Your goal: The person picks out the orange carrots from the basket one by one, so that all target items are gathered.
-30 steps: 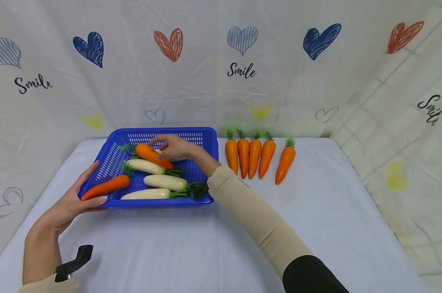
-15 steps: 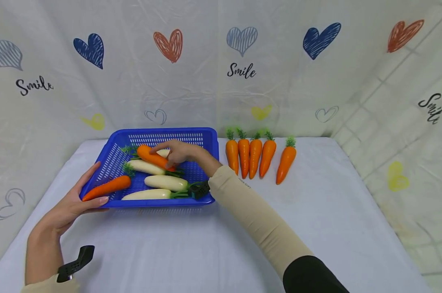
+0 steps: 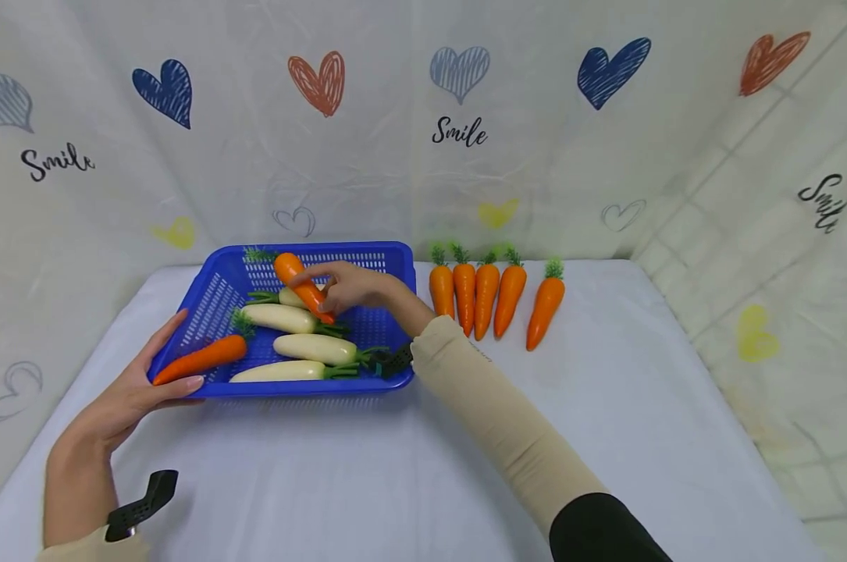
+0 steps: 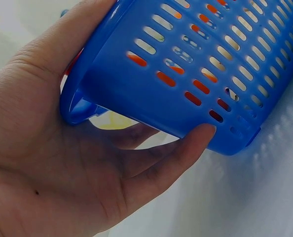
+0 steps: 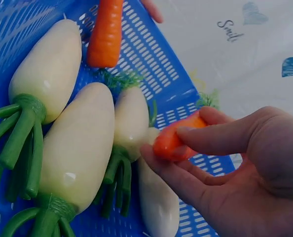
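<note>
My left hand [image 3: 131,394] grips the near left corner of the blue plastic basket [image 3: 311,389], its thumb over the rim and other fingers against the outer wall, as the left wrist view [image 4: 156,113] also shows. Inside the basket my right hand [image 3: 353,285] pinches a carrot [image 3: 295,273] between thumb and fingers, its leafy end towards the far left. In the right wrist view the carrot [image 5: 168,143] is held over the white radishes [image 5: 80,143]. A second carrot [image 3: 205,359] lies in the basket's near left corner, beside several white radishes [image 3: 318,349] with green stems.
To the right of the basket several carrots [image 3: 487,297] lie side by side on the white tablecloth [image 3: 606,437], with one more carrot [image 3: 546,312] slightly apart. A pale curtain [image 3: 367,156] with printed hearts hangs along the table's back edge.
The carrot in my right hand has been raised at its leafy end and turned steeper, uncovering more of the radish beneath. My left hand keeps its place on the basket.
</note>
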Tool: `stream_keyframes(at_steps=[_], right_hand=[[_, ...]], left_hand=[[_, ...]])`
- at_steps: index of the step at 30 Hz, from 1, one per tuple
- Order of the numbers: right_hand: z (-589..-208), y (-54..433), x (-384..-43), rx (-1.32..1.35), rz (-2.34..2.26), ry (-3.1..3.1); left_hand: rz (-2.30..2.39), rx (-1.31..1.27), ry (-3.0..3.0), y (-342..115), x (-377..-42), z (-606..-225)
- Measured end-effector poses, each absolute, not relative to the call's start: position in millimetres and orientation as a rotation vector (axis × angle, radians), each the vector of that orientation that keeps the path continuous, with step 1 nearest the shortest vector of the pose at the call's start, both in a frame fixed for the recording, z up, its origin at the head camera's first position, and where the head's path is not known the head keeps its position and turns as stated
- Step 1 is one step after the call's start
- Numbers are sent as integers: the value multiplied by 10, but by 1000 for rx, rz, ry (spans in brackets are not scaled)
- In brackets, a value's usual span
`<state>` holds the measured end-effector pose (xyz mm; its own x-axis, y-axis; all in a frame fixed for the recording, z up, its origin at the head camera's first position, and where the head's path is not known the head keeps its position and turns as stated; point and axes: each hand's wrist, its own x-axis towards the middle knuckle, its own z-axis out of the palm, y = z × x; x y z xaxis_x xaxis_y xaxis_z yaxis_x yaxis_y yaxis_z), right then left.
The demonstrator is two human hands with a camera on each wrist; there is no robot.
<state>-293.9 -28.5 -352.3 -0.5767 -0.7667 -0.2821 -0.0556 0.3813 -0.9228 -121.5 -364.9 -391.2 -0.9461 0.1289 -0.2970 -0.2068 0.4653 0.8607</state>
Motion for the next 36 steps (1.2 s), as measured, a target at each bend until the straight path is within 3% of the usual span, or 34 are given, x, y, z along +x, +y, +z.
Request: stream_keyframes(at_steps=[14, 36], right_hand=[[-3409, -146, -2978, -690, -1403, 1775], [-3221, 101, -2861, -898, -1571, 2012]], left_hand=[[1468, -70, 2395, -3620, -1260, -3914], [1488, -87, 2382, -3622, -1223, -3882]])
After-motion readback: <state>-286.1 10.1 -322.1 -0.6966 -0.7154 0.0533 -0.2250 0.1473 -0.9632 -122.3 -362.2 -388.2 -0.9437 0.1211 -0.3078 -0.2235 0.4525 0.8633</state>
